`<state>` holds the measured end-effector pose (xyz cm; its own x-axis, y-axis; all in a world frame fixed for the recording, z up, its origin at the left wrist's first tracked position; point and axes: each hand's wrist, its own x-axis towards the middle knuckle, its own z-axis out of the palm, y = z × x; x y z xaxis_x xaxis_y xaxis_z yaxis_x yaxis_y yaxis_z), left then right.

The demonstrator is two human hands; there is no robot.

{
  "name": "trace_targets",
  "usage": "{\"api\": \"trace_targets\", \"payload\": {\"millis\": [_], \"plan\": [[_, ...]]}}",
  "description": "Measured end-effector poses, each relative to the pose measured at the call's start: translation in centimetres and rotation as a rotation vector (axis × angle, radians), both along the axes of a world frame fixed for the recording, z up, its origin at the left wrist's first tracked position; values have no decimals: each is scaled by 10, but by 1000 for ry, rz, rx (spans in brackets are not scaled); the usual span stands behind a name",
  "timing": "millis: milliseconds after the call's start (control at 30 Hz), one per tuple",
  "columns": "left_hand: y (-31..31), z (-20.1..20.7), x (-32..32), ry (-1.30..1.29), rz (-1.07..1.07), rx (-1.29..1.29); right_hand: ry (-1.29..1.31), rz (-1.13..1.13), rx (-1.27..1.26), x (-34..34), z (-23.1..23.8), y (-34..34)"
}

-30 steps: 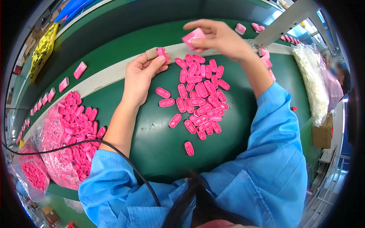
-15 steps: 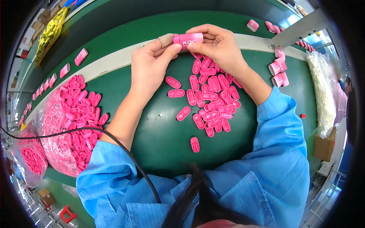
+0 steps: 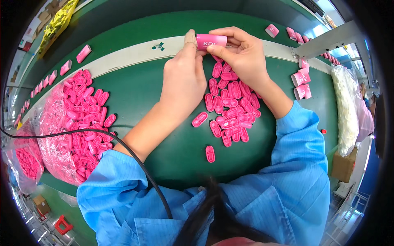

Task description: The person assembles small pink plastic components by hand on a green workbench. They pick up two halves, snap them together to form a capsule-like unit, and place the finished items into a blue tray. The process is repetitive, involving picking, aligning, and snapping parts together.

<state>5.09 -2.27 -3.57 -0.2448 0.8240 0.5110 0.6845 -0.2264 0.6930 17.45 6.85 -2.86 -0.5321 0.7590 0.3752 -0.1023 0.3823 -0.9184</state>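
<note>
Above the far edge of the green table, my right hand [image 3: 245, 55] grips a pink flat-oval casing [image 3: 213, 42] with white lettering, lying sideways between thumb and fingers. My left hand [image 3: 183, 80] is at the casing's left end, with a finger in a tan cover pressed against that end. Its other fingers are bent and partly hidden. Below both hands lies a loose pile of small pink oval caps [image 3: 234, 111]. A few caps lie apart from it, one of them a single cap [image 3: 210, 153] closer to me.
A larger heap of pink caps [image 3: 88, 123] spills from a clear bag [image 3: 53, 139] at left. Casings [image 3: 302, 78] stand at right by a metal post [image 3: 324, 37]; others [image 3: 83, 53] line the far belt. A black cable [image 3: 74, 132] crosses my left arm. A bag of white pieces [image 3: 347, 108] lies at far right.
My left hand has turned and moved right, its covered finger now on the casing's end. The casing shifted slightly right with my right hand. Casings on the far belt at left moved left.
</note>
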Motion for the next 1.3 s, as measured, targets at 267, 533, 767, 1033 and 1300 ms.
{"api": "trace_targets", "payload": {"millis": [267, 533, 767, 1033, 1300], "plan": [[17, 1, -32, 289, 13, -48, -314, -9, 100, -16, -3, 46], [-21, 22, -51, 373, -485, -241, -602, -147, 200, -23, 5, 107], [-22, 21, -39, 298, -353, -278, -1004, -606, 662, 83, -11, 167], [-3, 18, -40, 70, -364, -375, -980, -544, 445, 72, -1, 139], [39, 26, -67, 364, 173, -100, -682, -244, 631, -14, 25, 107]]}}
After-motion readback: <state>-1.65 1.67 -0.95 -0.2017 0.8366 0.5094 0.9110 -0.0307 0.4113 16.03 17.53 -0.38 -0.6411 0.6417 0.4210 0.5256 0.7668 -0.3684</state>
